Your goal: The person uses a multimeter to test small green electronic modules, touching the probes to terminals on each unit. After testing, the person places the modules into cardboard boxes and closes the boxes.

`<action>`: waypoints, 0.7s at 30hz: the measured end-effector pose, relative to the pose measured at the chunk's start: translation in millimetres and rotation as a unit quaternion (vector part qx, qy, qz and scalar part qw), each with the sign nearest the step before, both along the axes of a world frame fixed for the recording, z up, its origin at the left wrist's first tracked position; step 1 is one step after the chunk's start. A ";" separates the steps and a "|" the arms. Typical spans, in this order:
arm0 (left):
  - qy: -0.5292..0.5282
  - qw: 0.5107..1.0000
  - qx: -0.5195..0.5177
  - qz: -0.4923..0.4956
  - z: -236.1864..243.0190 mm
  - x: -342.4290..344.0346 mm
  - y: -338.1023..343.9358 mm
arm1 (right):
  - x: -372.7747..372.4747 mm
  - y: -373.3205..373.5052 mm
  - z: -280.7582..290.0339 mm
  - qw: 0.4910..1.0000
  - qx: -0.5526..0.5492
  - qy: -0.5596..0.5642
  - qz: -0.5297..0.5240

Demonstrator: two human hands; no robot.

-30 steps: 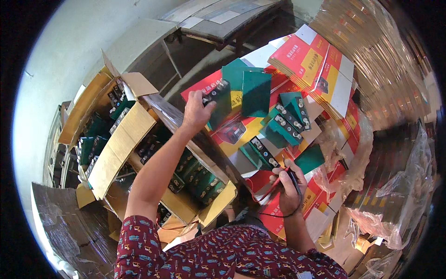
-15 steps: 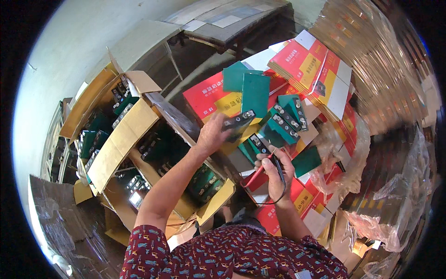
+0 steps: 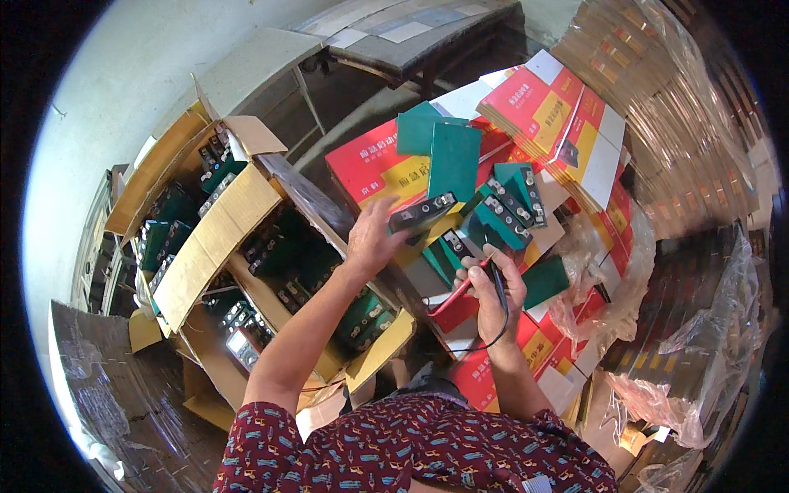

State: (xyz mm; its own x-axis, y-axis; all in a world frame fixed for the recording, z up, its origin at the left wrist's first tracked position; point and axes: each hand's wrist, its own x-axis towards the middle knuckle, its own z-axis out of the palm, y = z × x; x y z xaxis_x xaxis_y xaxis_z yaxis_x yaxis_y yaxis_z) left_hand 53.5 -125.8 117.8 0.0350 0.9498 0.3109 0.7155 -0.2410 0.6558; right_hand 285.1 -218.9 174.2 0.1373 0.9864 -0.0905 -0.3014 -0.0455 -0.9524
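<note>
The left hand point(image 3: 376, 238) is at the near end of a tilted green block point(image 3: 423, 212) with a dark, metal-studded top; whether its fingers fully close on it, I cannot tell. The right hand point(image 3: 496, 287), just to the right, is closed around a red probe point(image 3: 452, 302) and a black probe point(image 3: 498, 282), tips pointing away from the body.

The block could topple if the left hand has only its end. The probe tips sit close together, so a slip might bring them into contact with each other or with the wrong stud. The black lead point(image 3: 485, 345) loops below the right hand and could snag.

Left of the left hand, cardboard packaging with a wide raised flap point(image 3: 215, 246) holds many similar blocks, packed in groups (a small meter-like device point(image 3: 243, 349) with a pale screen sits among them, nearer the body).
</note>
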 end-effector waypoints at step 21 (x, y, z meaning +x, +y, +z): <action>-0.153 0.986 0.022 0.062 12.8 24.8 -67.4 | 0.0 65.6 -29.2 0.922 0.222 -0.316 0.023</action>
State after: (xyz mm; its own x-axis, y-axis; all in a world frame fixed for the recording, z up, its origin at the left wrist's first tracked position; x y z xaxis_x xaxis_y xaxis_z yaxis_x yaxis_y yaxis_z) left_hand 78.3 -193.2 130.6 -0.1823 0.9260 0.3306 0.5117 -0.1977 0.8361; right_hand 285.1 -153.3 145.1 -0.0200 0.9128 0.4079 0.3130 0.3932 -0.8645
